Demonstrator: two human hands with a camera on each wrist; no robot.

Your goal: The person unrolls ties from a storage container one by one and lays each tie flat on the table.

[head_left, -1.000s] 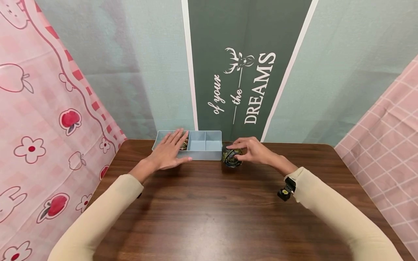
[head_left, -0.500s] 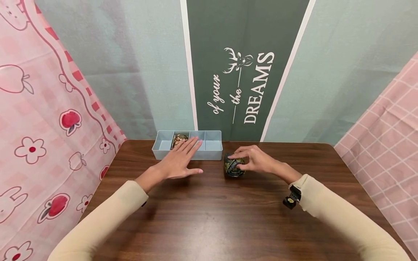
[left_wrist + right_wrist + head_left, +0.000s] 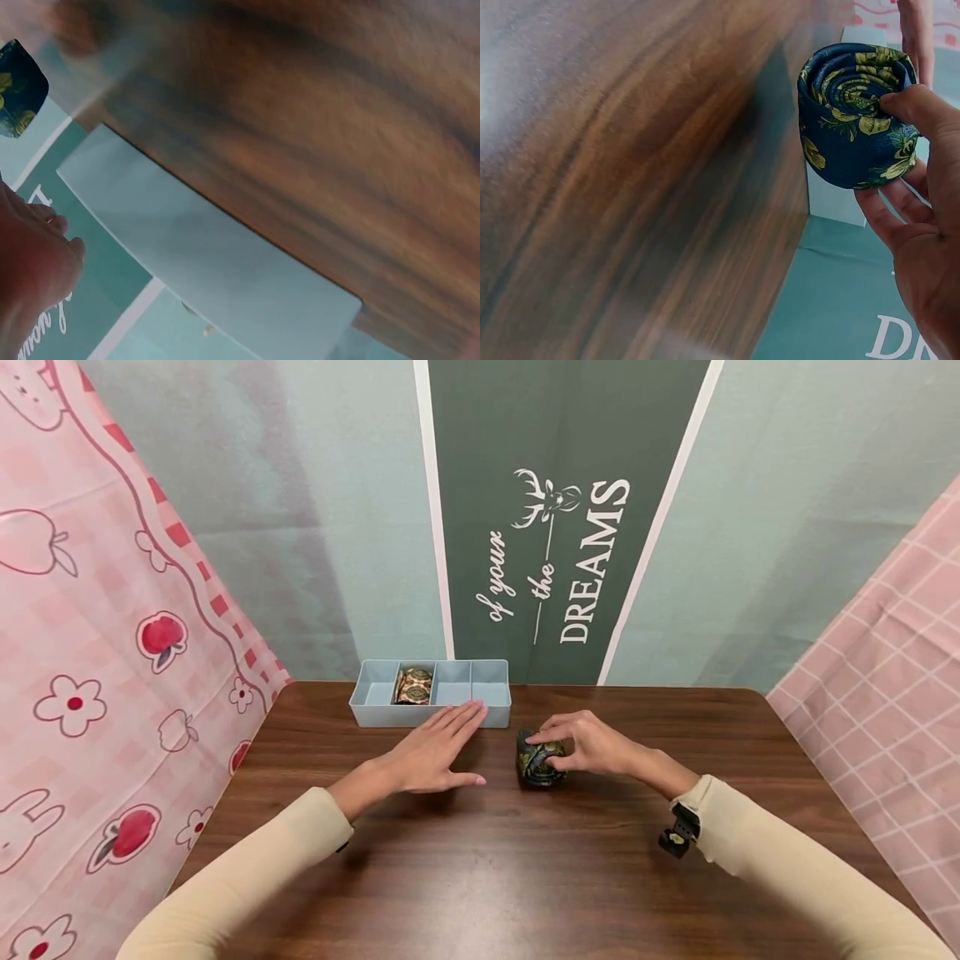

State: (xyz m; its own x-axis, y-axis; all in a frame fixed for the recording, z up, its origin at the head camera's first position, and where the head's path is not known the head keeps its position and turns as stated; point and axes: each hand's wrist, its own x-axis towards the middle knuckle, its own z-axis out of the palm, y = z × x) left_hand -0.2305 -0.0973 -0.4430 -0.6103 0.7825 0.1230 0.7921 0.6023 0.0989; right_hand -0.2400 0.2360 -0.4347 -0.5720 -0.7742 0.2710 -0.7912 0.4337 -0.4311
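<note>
My right hand (image 3: 588, 745) grips a rolled-up necktie (image 3: 542, 763), dark blue with yellow-green flowers, over the table right of the box. In the right wrist view the thumb presses into the spiral end of the necktie (image 3: 857, 124) and the fingers lie along its far side. My left hand (image 3: 431, 753), fingers straight and thumb spread, hovers before the front wall of a light blue divided box (image 3: 390, 717). A second rolled necktie (image 3: 414, 686), cream and brown patterned, sits in the box's second compartment from the left. The other compartments hold nothing visible.
The box stands at the back edge of the brown wooden table (image 3: 480, 877). Behind it hangs a green and pale blue curtain (image 3: 525, 568) with white lettering. Pink patterned cloths (image 3: 112, 693) flank the table on both sides.
Both hands have drawn back toward the person. The left hand has left the box's top and shifted right, uncovering the patterned necktie. The right hand has carried the blue necktie away from the box.
</note>
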